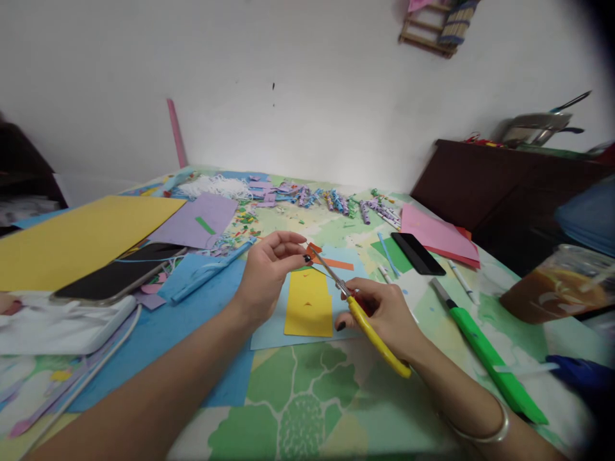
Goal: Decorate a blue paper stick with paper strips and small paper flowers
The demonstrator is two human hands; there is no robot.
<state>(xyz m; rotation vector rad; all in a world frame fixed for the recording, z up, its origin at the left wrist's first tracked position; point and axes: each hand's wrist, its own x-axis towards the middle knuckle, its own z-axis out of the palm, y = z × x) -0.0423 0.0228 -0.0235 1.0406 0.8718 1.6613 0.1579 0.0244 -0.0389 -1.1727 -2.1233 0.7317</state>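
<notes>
Worktop (278, 384): cloth-covered, carrying paper stock, tools and offcuts. Yellow sheet (86, 237): at the left, its visible edges straight; appears largely uncut. Blue sheet (221, 365): flat beneath the left forearm.

Hands: apart from each other. The right hand (372, 310) is closed around the handles of the scissors (377, 336), blades angled toward the left hand (281, 256), whose fingertips pinch a small orange piece (314, 248) at the blade tips, above the middle of the worktop.

Yellow card (308, 310): flat below the scissors, marked. Rolls (339, 202): several, curled, along the back; judged complete. Orange strip (339, 263): loose behind the blades, apparently cut to width. Clippings (247, 218): scattered toward the back, consistent with considerable cutting done. Assessment: cutting of the orange piece under way; remaining quantity cannot be determined.
</notes>
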